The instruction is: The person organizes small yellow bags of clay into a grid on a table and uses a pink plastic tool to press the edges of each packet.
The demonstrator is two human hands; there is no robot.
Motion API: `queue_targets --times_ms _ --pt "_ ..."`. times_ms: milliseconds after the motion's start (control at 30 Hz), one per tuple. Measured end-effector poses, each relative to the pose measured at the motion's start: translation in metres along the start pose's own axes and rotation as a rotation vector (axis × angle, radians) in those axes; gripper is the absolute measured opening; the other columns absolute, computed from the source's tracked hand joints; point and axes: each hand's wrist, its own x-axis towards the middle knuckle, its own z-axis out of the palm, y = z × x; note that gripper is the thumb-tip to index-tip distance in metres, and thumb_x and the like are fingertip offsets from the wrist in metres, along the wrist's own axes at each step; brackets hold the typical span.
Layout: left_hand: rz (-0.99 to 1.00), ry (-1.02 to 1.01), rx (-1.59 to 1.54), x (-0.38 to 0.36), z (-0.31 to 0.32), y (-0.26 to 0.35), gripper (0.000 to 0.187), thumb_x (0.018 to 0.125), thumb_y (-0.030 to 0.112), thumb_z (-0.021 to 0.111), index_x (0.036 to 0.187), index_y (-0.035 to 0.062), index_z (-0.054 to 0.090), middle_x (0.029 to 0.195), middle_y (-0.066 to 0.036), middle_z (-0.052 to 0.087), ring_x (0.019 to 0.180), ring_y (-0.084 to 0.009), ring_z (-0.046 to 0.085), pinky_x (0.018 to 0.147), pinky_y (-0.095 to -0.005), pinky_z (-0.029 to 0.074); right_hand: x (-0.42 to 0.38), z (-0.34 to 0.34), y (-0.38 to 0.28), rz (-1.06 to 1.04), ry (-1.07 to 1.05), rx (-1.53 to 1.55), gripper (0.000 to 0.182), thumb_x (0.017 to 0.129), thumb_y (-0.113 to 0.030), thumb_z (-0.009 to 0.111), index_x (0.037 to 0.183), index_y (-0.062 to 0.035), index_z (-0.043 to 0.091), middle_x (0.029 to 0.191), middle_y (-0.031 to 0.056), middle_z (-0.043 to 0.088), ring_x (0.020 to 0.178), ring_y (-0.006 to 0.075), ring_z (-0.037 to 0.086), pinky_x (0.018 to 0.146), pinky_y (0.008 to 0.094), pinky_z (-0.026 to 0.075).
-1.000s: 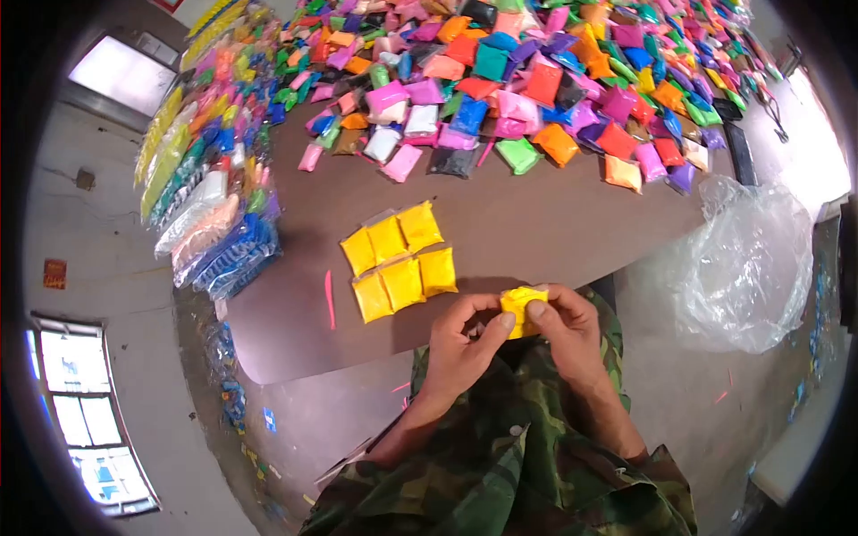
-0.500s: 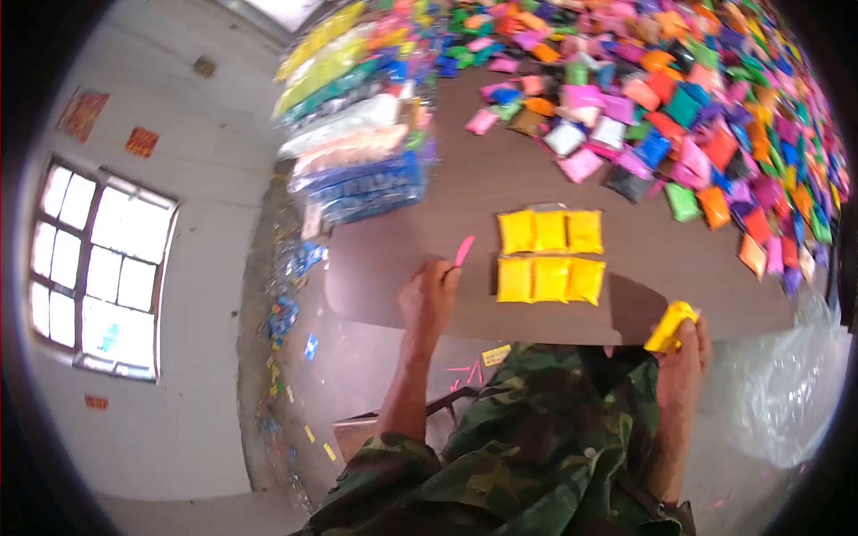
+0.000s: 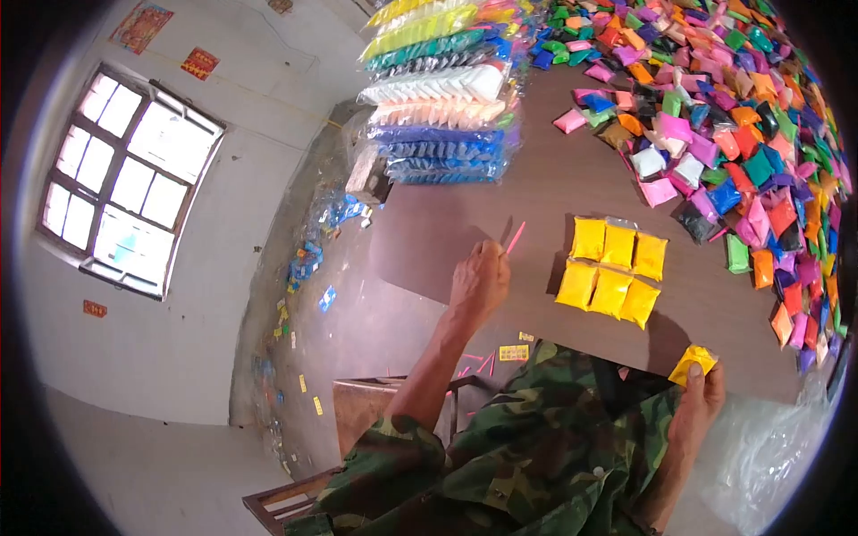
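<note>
My left hand [image 3: 481,279] is closed around a thin pink stick [image 3: 516,238], whose end slants up past the fingers over the brown table [image 3: 429,241]. Between thumb and fingers of my right hand [image 3: 702,402], at the table's front edge, is a small yellow packet [image 3: 693,364]. More yellow packets [image 3: 611,290] lie flat between the hands, in two rows of three. The rows nearly touch each other.
Small packets of many colours form a heap [image 3: 715,152] across the table's right and back. Clear bags of sorted packets [image 3: 438,116] are stacked at the back left. Clear plastic [image 3: 773,456] hangs at lower right. A wooden stool [image 3: 357,411] and litter are below left.
The view has turned, so the table and packets sit further right and tilted. Both hands keep their hold on the pink stick and the yellow packet; the stick's angle has changed slightly.
</note>
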Motion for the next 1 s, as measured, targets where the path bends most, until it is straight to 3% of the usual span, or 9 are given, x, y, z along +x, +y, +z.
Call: queue_targets --times_ms 200,300,400,667,800,1000 --pt "-0.274 -0.129 -0.547 -0.026 -0.038 0.030 0.010 0.098 0.005 0.058 0.107 0.0011 0.058 0.087 -0.010 0.067 0.074 -0.0170 0.071 0.064 -0.0317 0.054 0.007 0.003 0.002 -0.012 -0.012 0.038 0.031 0.101 -0.022 0.067 0.126 -0.0029 0.063 0.115 0.0056 0.065 0.106 0.0143 0.062 0.096 0.0304 0.049" --pt "-0.464 -0.119 -0.811 -0.040 -0.051 0.053 0.018 0.098 0.003 0.058 0.115 -0.0007 0.059 0.090 -0.007 0.067 0.076 -0.0139 0.069 0.066 -0.0285 0.055 0.009 0.004 0.007 -0.008 -0.069 0.081 0.033 0.102 -0.024 0.066 0.127 -0.0045 0.061 0.117 0.0081 0.066 0.107 0.0171 0.064 0.094 0.0331 0.052" --pt "-0.566 -0.180 -0.834 -0.051 -0.060 0.070 0.025 0.097 0.004 0.059 0.122 -0.0006 0.060 0.092 -0.008 0.068 0.077 -0.0141 0.070 0.068 -0.0281 0.056 0.006 0.017 -0.004 0.050 -0.144 0.142 0.037 0.102 -0.027 0.065 0.131 -0.0059 0.057 0.120 0.0108 0.066 0.109 0.0215 0.066 0.093 0.0373 0.055" --pt "-0.446 -0.142 -1.028 -0.075 -0.059 0.074 0.023 0.101 0.005 0.058 0.123 -0.0007 0.062 0.093 -0.006 0.066 0.081 -0.0117 0.067 0.074 -0.0276 0.056 -0.004 0.040 -0.023 0.162 -0.279 0.235 0.040 0.105 -0.029 0.058 0.138 -0.0078 0.052 0.122 0.0137 0.065 0.109 0.0225 0.067 0.081 0.0367 0.062" --pt "-0.525 -0.091 -1.046 -0.088 -0.049 0.065 0.022 0.100 0.002 0.057 0.121 0.0006 0.064 0.094 -0.003 0.066 0.082 -0.0097 0.065 0.074 -0.0263 0.055 -0.019 0.070 -0.022 0.246 -0.346 0.211 0.040 0.105 -0.028 0.058 0.138 -0.0071 0.052 0.120 0.0135 0.064 0.105 0.0216 0.068 0.080 0.0363 0.062" --pt "-0.563 -0.087 -1.122 -0.096 -0.047 0.052 0.021 0.094 0.000 0.060 0.114 -0.0001 0.067 0.087 -0.002 0.063 0.075 -0.0070 0.057 0.068 -0.0245 0.048 -0.032 0.114 -0.011 0.292 -0.484 0.146 0.033 0.102 -0.025 0.063 0.128 -0.0059 0.056 0.111 0.0125 0.066 0.102 0.0207 0.068 0.081 0.0369 0.062"
